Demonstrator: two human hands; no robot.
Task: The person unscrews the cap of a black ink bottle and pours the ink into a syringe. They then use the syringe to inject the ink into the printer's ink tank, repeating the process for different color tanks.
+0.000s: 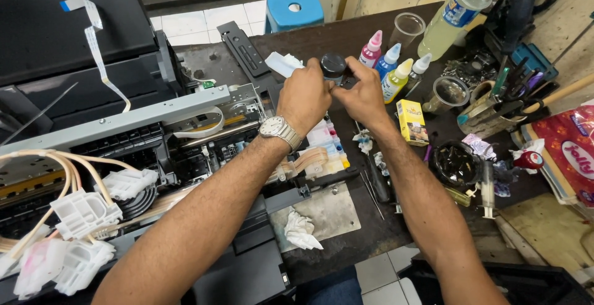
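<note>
Both hands, left hand (304,94) and right hand (362,93), gripped a black ink bottle (333,67) above the cartridges (326,141); a slip risked spilling ink.

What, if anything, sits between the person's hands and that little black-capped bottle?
Nothing visible does. The left hand and right hand both already touch the black-capped bottle, holding it above the opened printer.

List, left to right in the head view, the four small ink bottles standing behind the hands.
Pink-capped bottle → blue-capped bottle → yellow-capped bottle → white-capped bottle.
</note>
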